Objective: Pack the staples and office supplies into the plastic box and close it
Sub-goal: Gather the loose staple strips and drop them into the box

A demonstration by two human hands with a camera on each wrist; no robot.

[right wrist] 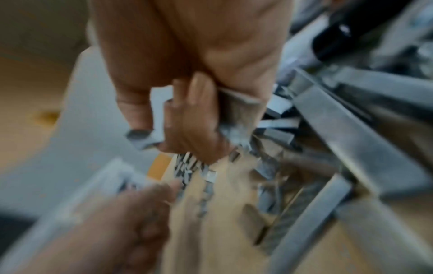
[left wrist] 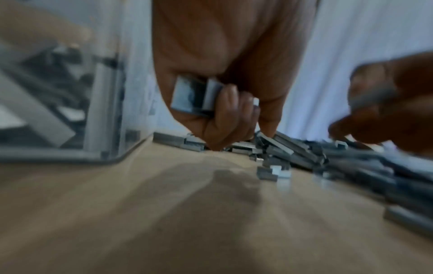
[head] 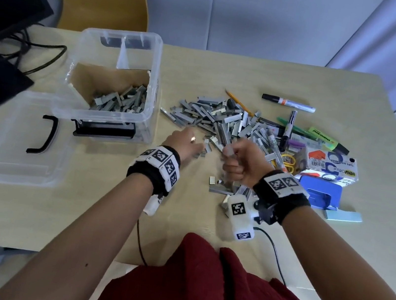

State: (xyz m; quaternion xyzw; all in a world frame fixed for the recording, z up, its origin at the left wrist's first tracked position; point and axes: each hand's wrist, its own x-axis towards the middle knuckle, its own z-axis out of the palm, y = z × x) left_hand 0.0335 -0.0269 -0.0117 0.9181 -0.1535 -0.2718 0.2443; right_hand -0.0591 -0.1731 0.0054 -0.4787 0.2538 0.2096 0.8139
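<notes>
Grey staple strips (head: 224,123) lie heaped on the bench (head: 78,214) beside the open plastic box (head: 114,82), with the left hand (head: 183,142) and right hand (head: 240,160) each gripping several strips.

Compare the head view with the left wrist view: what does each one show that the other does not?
Only the head view shows the lid, markers, tape box and staples inside the plastic box. Only the left wrist view shows the staple strips gripped in the left hand. Both show the staple pile on the table.
</notes>
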